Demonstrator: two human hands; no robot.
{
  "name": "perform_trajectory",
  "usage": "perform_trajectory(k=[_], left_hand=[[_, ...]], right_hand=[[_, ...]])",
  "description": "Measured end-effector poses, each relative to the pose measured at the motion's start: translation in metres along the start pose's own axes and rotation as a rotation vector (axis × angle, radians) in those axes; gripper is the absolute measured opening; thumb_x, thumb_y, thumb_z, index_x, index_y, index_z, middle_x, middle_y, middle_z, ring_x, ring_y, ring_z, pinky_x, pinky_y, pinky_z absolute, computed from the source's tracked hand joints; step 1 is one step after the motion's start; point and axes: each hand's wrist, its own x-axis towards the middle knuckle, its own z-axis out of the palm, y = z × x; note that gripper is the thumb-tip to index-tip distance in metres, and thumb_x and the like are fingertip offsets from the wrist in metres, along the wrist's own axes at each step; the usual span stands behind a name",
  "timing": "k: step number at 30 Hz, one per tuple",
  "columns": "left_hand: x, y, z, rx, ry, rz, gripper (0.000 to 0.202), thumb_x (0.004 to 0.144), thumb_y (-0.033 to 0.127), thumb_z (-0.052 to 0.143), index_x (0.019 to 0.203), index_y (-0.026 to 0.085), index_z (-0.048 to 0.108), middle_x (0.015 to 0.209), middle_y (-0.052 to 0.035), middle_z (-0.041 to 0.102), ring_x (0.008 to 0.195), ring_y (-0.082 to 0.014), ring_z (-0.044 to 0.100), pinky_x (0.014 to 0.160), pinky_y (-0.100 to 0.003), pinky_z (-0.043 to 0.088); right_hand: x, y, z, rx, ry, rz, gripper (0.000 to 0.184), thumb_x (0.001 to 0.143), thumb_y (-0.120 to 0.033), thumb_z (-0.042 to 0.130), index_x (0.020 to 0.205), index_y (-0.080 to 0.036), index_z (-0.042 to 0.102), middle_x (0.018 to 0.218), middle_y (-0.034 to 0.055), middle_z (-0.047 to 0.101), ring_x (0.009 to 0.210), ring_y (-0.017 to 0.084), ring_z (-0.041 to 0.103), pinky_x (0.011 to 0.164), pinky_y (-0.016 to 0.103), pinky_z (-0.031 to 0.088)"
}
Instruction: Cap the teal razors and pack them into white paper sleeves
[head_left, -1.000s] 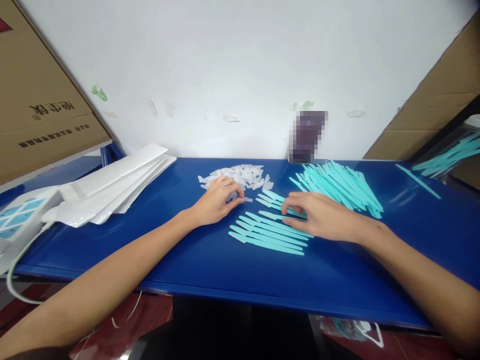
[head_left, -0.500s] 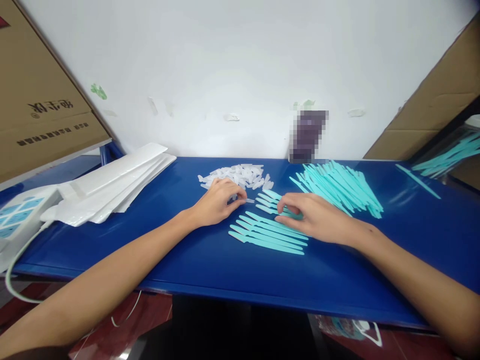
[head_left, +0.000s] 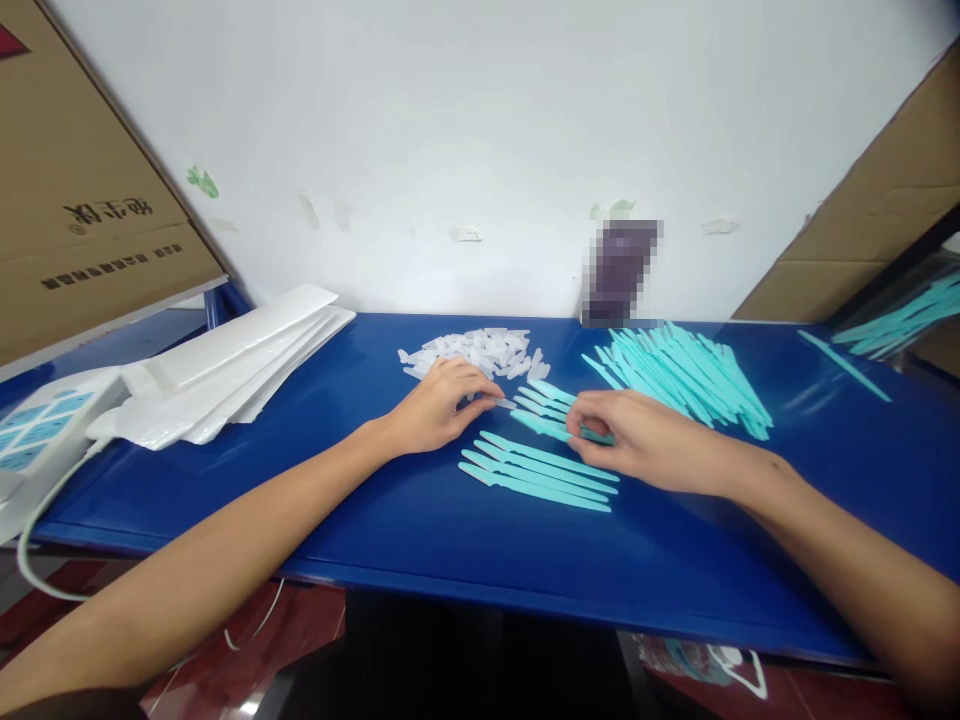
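My left hand (head_left: pixel 442 408) pinches a small translucent razor cap (head_left: pixel 505 403) between thumb and fingertips, its tip pointing right. Facing it, my right hand (head_left: pixel 637 438) has its fingers closed on the handle of a turquoise eyebrow razor (head_left: pixel 534 423). The head of that razor points left, a little below the cap and apart from it. Under and behind my right fingers lie a few more razors (head_left: pixel 550 391). Nearer me, several razors (head_left: pixel 540 483) are laid side by side. Behind my left hand is a heap of translucent caps (head_left: pixel 491 350).
A large pile of turquoise razors (head_left: pixel 686 380) lies at the back right, with a single razor (head_left: pixel 844 365) beyond it. White plastic bags (head_left: pixel 232 350) and a power strip (head_left: pixel 52 430) occupy the left. Cardboard boxes (head_left: pixel 90 170) flank the blue table (head_left: pixel 375 540).
My right hand has closed on a razor and lifted its head slightly from the group. The left hand's cap has come forward, showing more clearly at the fingertips.
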Motion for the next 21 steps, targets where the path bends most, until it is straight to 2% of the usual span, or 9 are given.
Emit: perform_trajectory(k=[4,9,14,21], left_hand=[[0.0011,0.0005,0.0001,-0.049,0.029,0.001,0.015,0.1,0.027,0.057,0.105,0.021,0.07,0.098,-0.0025,0.074,0.094,-0.0182,0.063,0.09,-0.035,0.044],[0.0025,0.004,0.0001,-0.177,0.089,-0.08,0.014,0.097,0.029,0.062,0.103,0.021,0.072,0.095,-0.0026,0.075,0.09,-0.0174,0.064,0.085,-0.033,0.048],[0.0029,0.007,-0.0002,-0.313,0.114,-0.215,0.016,0.095,0.033,0.065,0.101,0.022,0.075,0.098,-0.0033,0.075,0.091,-0.0175,0.067,0.078,-0.03,0.05],[0.0028,0.005,0.001,-0.329,0.139,-0.218,0.015,0.094,0.032,0.066,0.1,0.022,0.076,0.096,-0.0028,0.075,0.092,-0.017,0.066,0.083,-0.03,0.05]], right_hand=[[-0.0028,-0.0001,-0.0049,-0.037,0.12,-0.011,0.012,0.095,-0.033,0.05,0.089,-0.023,0.054,0.077,-0.0011,0.062,0.058,0.013,0.048,0.057,0.028,0.033],[-0.006,-0.0038,-0.01,-0.156,0.061,-0.026,0.018,0.102,-0.034,0.038,0.092,-0.025,0.048,0.065,-0.003,0.054,0.057,0.016,0.046,0.056,0.03,0.027],[-0.0063,-0.007,-0.011,-0.184,0.02,-0.009,0.021,0.104,-0.033,0.033,0.09,-0.025,0.047,0.073,-0.0007,0.058,0.06,0.018,0.049,0.057,0.031,0.027],[-0.0041,-0.003,-0.0099,-0.173,0.068,0.006,0.025,0.104,-0.035,0.032,0.091,-0.024,0.051,0.075,0.0008,0.061,0.063,0.019,0.053,0.058,0.031,0.027]])
